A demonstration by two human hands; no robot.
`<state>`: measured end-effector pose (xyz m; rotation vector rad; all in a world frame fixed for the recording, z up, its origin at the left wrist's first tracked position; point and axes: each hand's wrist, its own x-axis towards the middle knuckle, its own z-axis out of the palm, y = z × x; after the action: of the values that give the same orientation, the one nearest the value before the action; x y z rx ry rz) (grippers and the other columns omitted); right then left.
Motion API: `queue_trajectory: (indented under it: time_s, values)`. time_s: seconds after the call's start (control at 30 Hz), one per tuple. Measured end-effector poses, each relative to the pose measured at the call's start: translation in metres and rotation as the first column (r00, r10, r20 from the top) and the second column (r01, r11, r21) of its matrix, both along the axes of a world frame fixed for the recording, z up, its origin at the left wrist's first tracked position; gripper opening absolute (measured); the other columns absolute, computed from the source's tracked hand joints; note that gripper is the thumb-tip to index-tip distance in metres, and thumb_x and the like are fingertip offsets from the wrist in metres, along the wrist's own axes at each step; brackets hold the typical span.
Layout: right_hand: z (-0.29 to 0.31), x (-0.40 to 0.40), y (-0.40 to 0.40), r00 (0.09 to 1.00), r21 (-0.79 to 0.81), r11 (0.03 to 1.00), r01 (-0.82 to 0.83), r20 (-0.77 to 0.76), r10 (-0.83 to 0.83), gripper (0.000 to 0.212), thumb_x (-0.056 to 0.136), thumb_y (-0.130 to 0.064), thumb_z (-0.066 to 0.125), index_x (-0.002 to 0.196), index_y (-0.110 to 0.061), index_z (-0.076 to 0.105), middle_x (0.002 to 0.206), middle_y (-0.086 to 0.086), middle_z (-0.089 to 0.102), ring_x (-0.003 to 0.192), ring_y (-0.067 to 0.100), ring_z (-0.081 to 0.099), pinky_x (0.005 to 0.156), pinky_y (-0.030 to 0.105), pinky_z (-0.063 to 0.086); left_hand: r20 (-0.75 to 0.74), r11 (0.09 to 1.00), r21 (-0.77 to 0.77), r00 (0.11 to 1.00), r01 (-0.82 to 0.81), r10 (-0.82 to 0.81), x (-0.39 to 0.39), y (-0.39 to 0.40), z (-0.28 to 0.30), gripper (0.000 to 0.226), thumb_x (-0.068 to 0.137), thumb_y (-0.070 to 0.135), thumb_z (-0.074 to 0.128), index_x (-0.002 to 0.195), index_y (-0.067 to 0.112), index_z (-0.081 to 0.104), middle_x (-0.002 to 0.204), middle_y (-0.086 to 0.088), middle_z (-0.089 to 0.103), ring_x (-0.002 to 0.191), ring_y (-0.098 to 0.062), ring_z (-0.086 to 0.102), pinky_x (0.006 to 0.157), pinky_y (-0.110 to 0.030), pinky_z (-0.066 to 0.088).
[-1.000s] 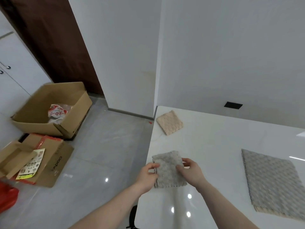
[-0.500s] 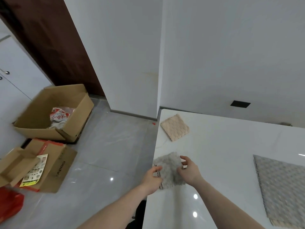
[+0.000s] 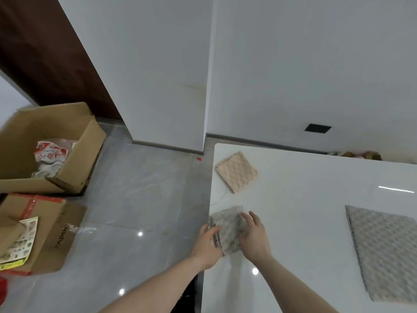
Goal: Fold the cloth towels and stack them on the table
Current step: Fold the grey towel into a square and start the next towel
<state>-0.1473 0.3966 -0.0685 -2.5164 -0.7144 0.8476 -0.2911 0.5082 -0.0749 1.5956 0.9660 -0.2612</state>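
Grey folded towel (image 3: 228, 231) sat at the worktop's (image 3: 304, 199) left edge, left hand (image 3: 206, 243) gripping one side, right hand (image 3: 253, 237) resting fingers loose on top. Looked soft and floppy, so grab it by the edges.

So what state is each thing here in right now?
Small grey towel: folded, at the table edge, between both hands.
Left hand: holds its left edge.
Right hand: rests on it, fingers relaxed.
Beige towel: folded, lying alone.
Big grey towel: spread flat.
Cardboard box: open.
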Motion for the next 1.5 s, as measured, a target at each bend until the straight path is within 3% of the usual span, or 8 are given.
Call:
queue_trajectory:
  time_s: [0.07,0.13,0.3,0.67,0.97,1.13,1.33,1.5]
  values:
    - [-0.003,-0.009,-0.002,0.992,-0.043,0.996,-0.075,0.101,0.079,0.063,0.085,-0.005,0.050,0.143,-0.030,0.052,0.151,0.002,0.040,0.133,0.026,0.043,0.109,0.035,0.043,0.007,0.962,0.227,0.988,0.149,-0.155,-0.005,-0.001,0.003,0.063,0.089,0.015,0.063,0.149,0.025,0.045,0.159,0.016,0.012,0.141,-0.009,0.034,0.109,-0.018,0.034]
    - [-0.004,-0.016,-0.003,0.981,-0.106,0.986,-0.131,0.127,0.144,0.061,0.084,-0.008,0.049,0.140,-0.031,0.054,0.146,-0.002,0.043,0.127,0.024,0.044,0.106,0.034,0.043,-0.058,0.857,0.379,0.933,0.349,-0.355,-0.008,-0.002,0.005,0.064,0.089,0.015,0.056,0.150,0.029,0.040,0.167,0.012,0.003,0.149,-0.015,0.022,0.115,-0.030,0.037]
    - [-0.007,-0.016,-0.004,0.975,-0.207,0.953,-0.223,-0.043,0.219,0.073,0.087,-0.009,0.046,0.157,-0.027,0.033,0.167,-0.005,0.020,0.147,0.027,0.028,0.118,0.034,0.034,-0.183,0.757,0.299,0.813,0.581,-0.552,-0.011,-0.002,0.003,0.074,0.085,0.017,0.056,0.155,0.025,0.033,0.170,0.006,0.005,0.156,-0.019,0.007,0.123,-0.037,0.025]
    - [0.043,-0.013,-0.053,0.998,0.033,0.998,-0.048,-0.035,0.049,0.056,0.090,-0.020,0.057,0.146,-0.029,0.051,0.152,-0.011,0.039,0.140,0.015,0.041,0.112,0.023,0.035,-0.052,0.817,0.394,0.897,0.422,-0.438,-0.024,-0.007,0.050,0.068,0.093,0.018,0.054,0.156,0.030,0.032,0.168,0.012,0.012,0.153,-0.016,0.016,0.122,-0.025,0.019]
    - [0.069,-0.004,-0.168,0.996,0.251,0.968,0.026,-0.086,-0.004,0.047,0.092,-0.025,0.062,0.135,-0.041,0.054,0.145,-0.029,0.037,0.129,-0.005,0.048,0.096,0.014,0.043,0.040,0.839,0.457,0.936,0.295,-0.351,-0.004,-0.095,0.085,0.060,0.091,0.022,0.058,0.148,0.036,0.043,0.164,0.019,0.018,0.152,-0.008,0.017,0.120,-0.021,0.018]
    - [0.082,0.016,-0.236,0.992,0.307,0.952,-0.003,-0.121,0.042,0.047,0.092,-0.022,0.063,0.137,-0.036,0.055,0.144,-0.025,0.040,0.130,-0.002,0.047,0.110,0.023,0.041,0.043,0.831,0.490,0.944,0.265,-0.326,0.014,-0.163,0.108,0.055,0.094,0.026,0.059,0.146,0.037,0.046,0.160,0.021,0.026,0.148,-0.005,0.024,0.115,-0.019,0.024]
    - [0.115,0.036,-0.306,0.996,0.355,0.934,0.046,-0.091,-0.014,0.045,0.093,-0.021,0.064,0.132,-0.042,0.056,0.136,-0.034,0.042,0.121,-0.011,0.048,0.094,0.009,0.040,0.065,0.825,0.472,0.921,0.310,-0.383,0.020,-0.228,0.138,0.051,0.096,0.032,0.059,0.144,0.042,0.046,0.156,0.027,0.026,0.147,0.000,0.023,0.113,-0.017,0.020]
    - [0.129,0.039,-0.343,0.993,0.384,0.916,0.114,-0.081,-0.090,0.043,0.094,-0.021,0.063,0.128,-0.046,0.055,0.133,-0.036,0.044,0.120,-0.007,0.050,0.092,0.011,0.042,0.050,0.798,0.467,0.890,0.381,-0.453,0.023,-0.252,0.150,0.049,0.096,0.036,0.057,0.144,0.042,0.046,0.157,0.028,0.027,0.144,0.002,0.025,0.110,-0.016,0.021]
